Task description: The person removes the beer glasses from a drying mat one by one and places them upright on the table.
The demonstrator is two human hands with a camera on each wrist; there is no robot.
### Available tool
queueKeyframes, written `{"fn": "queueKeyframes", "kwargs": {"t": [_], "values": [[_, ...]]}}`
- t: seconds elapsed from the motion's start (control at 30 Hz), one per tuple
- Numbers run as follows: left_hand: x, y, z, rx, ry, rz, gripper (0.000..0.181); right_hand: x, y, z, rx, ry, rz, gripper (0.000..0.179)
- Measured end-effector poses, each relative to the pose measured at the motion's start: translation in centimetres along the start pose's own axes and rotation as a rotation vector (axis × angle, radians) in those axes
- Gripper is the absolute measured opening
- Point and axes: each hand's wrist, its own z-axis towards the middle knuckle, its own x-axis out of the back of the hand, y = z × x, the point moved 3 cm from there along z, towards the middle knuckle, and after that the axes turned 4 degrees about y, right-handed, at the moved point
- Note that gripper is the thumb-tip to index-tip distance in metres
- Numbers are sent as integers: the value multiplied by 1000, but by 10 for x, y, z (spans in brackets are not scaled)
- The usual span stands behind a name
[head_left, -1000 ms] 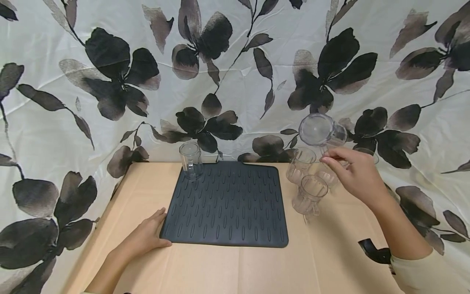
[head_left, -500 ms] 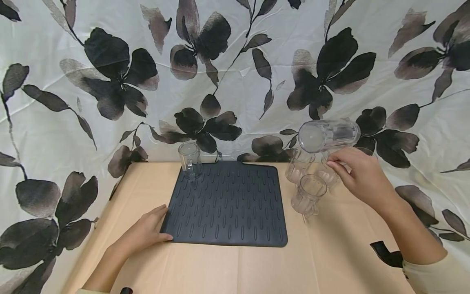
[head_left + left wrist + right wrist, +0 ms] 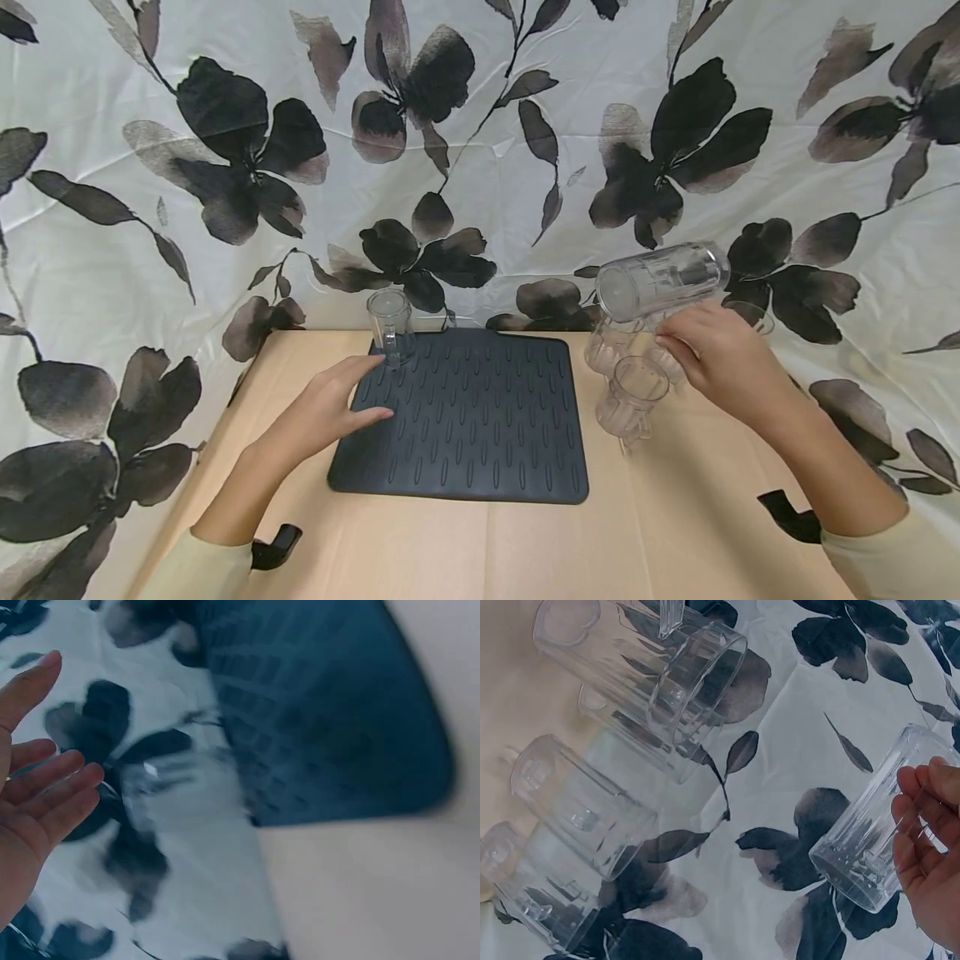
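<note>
My right hand (image 3: pixel 716 358) grips a clear glass mug (image 3: pixel 663 279) by its handle, above the other mugs. The held mug lies tipped almost sideways in the air; in the right wrist view the fingers (image 3: pixel 919 844) curl at its handle. Over the left part of a dark ribbed mat (image 3: pixel 465 433), my left hand (image 3: pixel 322 408) is raised with thumb and fingers spread and holds nothing. Just beyond its fingertips a second clear mug (image 3: pixel 390 321) stands upright on the mat's far left corner. That mug is a blur in the left wrist view.
Several more clear mugs, such as the front one (image 3: pixel 633 396), stand close together right of the mat. The light wooden table (image 3: pixel 450 550) ends at a white curtain (image 3: pixel 540 250) with dark flowers hanging behind it.
My left hand has lifted off the mat's left edge and moved forward and right over it. The mug in my right hand has swung from facing the camera to lying sideways.
</note>
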Motion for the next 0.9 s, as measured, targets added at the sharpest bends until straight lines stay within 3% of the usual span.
{"fn": "queueKeyframes", "kwargs": {"t": [0.17, 0.43, 0.57, 0.73, 0.8, 0.9], "values": [[7, 30, 25, -61, 21, -49, 90, -5, -6, 3, 35, 6, 1, 5], [6, 68, 65, -110, 23, -125, 100, -9, -18, 12, 54, 2, -2, 6], [1, 86, 90, -145, 18, -170, 102, -14, -26, 16, 72, 9, -12, 5], [-10, 112, 120, -192, 7, -245, 101, -24, -37, 21, 74, 18, 6, 16], [-15, 122, 131, -192, -6, -278, 101, -27, -42, 23, 72, 14, 7, 8], [-23, 133, 143, -153, -31, -324, 101, -31, -48, 27, 69, 3, 5, 9]]}}
